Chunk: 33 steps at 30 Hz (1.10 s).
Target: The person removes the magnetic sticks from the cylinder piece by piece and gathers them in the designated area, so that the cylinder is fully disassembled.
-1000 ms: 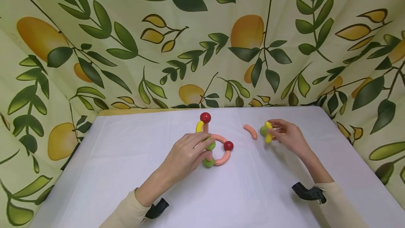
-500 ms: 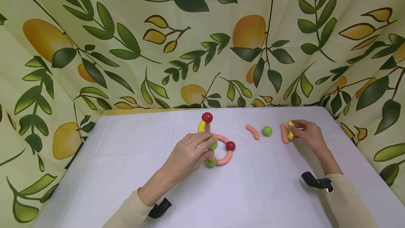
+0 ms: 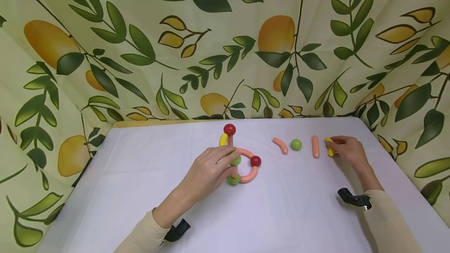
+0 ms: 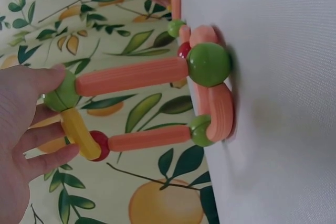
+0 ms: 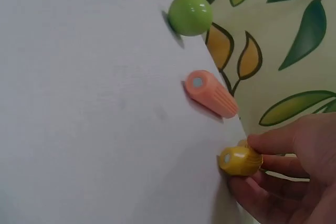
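My left hand holds the green ball on top of a standing structure of magnetic building rods and balls, thumb and fingers around it. From that ball a salmon straight rod runs down to a lower green ball, and a short yellow rod reaches across to a red ball. Curved salmon rods and another red ball form a ring at its base. At the right, my right hand pinches a yellow magnetic rod at the white tabletop, its grey end showing.
Left of my right hand, a loose straight salmon rod, a green ball and a curved salmon rod lie in a row on the white cloth. A leaf-and-fruit patterned curtain hangs behind the table.
My right hand has moved right with the yellow rod, away from the loose green ball. The straight salmon rod has come into view beside that ball. My left hand stays on the structure.
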{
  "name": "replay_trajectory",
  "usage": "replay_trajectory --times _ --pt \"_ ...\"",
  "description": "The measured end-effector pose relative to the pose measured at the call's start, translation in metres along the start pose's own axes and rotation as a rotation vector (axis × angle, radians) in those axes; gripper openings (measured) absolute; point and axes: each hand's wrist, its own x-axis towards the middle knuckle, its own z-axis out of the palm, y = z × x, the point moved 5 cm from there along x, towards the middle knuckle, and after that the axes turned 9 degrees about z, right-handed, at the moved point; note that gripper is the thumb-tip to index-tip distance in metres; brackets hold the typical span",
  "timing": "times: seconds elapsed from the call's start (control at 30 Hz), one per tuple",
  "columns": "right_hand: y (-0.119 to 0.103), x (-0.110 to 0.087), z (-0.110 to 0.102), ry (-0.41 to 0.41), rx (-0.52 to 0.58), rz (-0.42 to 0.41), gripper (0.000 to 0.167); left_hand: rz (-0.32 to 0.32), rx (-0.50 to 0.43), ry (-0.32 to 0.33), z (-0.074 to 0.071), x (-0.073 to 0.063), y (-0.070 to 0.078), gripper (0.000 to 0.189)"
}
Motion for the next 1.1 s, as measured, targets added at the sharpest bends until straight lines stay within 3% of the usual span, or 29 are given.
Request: replay_trajectory --times 0.27,0.6,0.93,1.1 --pt "0.003 -0.003 -0.001 0.044 -0.011 0.042 0.047 -0.004 -0.01 -0.011 -0.001 0.001 0.0 0.043" --pt "-0.002 -0.011 -0.004 0.103 -0.09 -0.008 0.048 0.014 0.01 0.005 0.001 0.002 0.001 0.038" --pt "-0.005 -0.012 -0.01 0.092 -0.115 -0.022 0.053 -0.02 0.003 -0.027 -0.002 -0.001 0.0 0.047" --pt "-0.009 -0.015 -0.013 0.131 -0.119 -0.075 0.057 -0.042 0.005 -0.047 -0.005 -0.001 -0.002 0.052"
